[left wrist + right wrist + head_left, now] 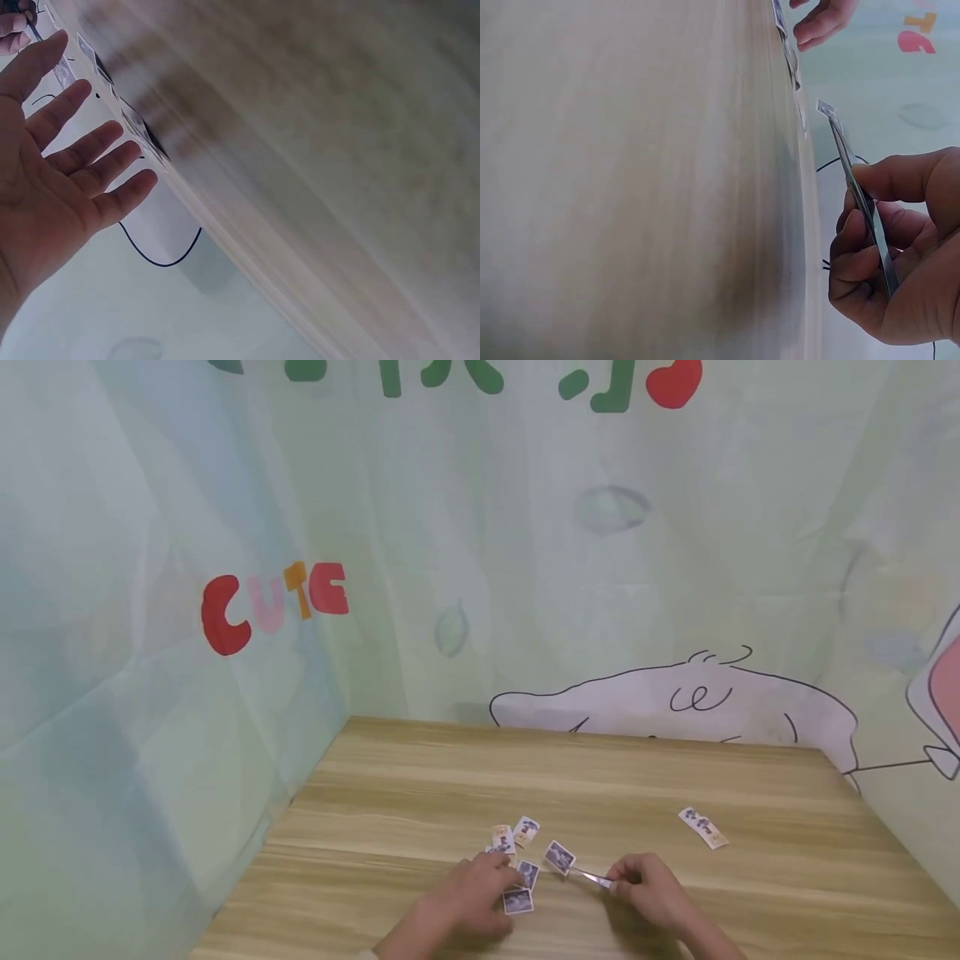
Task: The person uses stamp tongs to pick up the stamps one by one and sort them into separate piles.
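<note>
My right hand (651, 893) grips metal tweezers (592, 877), whose tips hold a small picture card (559, 857); in the right wrist view the card (826, 109) is raised off the table at the tweezers' (860, 199) end. Over the small cards left of it, my left hand (480, 893) hovers or rests; I cannot tell if it touches them. The left wrist view shows that hand (67, 165) with fingers spread and nothing in the palm. Near its fingers lie cards (517, 902), (528, 874), and two others above, one being a card (527, 832); its fingers partly hide some.
Cards (703, 827) lie together on the right of the wooden table (420, 768). Printed cloth (465, 543) hangs behind the table and along its left side.
</note>
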The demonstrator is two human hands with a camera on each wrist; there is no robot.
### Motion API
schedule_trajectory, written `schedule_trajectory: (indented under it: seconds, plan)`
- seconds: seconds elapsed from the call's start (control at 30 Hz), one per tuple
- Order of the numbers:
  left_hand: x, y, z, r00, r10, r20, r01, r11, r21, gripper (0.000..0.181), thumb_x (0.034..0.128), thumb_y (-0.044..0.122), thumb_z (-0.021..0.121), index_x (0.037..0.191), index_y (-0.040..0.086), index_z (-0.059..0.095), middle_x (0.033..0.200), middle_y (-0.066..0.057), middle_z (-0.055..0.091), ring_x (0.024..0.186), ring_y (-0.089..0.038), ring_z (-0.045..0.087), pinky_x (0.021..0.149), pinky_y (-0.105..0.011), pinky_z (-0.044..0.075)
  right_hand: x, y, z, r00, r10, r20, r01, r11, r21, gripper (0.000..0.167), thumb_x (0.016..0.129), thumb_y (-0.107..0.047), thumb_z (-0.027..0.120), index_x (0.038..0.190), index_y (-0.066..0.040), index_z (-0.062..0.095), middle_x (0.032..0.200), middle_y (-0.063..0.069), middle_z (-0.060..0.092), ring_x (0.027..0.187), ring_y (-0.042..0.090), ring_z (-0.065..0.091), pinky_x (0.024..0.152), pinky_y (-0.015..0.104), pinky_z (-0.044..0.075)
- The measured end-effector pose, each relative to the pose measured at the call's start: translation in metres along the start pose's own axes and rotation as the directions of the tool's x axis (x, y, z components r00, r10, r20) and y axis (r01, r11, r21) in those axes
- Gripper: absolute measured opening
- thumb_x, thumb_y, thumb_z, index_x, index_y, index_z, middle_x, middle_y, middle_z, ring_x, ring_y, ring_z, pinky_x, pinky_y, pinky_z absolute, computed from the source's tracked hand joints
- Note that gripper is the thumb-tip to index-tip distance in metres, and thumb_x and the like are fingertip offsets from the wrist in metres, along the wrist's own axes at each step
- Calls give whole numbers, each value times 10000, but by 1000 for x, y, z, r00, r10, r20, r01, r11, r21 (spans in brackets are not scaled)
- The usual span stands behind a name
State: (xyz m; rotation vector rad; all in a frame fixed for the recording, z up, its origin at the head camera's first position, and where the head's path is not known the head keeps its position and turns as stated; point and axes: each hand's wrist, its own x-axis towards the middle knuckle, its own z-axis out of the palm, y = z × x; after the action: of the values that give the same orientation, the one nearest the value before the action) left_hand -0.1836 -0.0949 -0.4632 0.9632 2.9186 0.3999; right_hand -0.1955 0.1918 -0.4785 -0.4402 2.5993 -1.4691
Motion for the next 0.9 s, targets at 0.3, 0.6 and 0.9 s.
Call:
schedule_trajectory:
  seconds: [0.3, 0.6, 0.9]
  plan:
    - [10, -2, -4, 998, 48, -27, -46, 996, 78, 418, 695, 316, 731, 1081, 176, 656, 1111, -21, 555, 990, -167, 512, 784, -324, 466, 11, 1, -1, 999, 12, -52, -13, 1000, -25, 79, 750, 25, 634, 828, 19, 645, 732, 26, 578, 678, 171, 486, 601, 270, 415]
    - [13, -3, 1, 1000, 14, 1, -14, 995, 98, 478, 701, 358, 737, 1143, 196, 648, 1160, -46, 539, 1014, -181, 502, 766, -335, 468, 21, 2, 3, 994, 62, -91, -65, 997, -31, 100, 747, 48, 615, 836, 19, 651, 734, 28, 583, 679, 180, 495, 604, 301, 423]
    - [16, -6, 0, 999, -32, 23, 30, 997, 75, 495, 703, 367, 737, 1162, 208, 639, 1302, -144, 473, 1127, -279, 473, 840, -439, 460, 40, 3, 4, 981, 131, -141, -130, 991, 15, 96, 758, 43, 609, 841, 13, 647, 760, 53, 577, 707, 194, 502, 627, 317, 432]
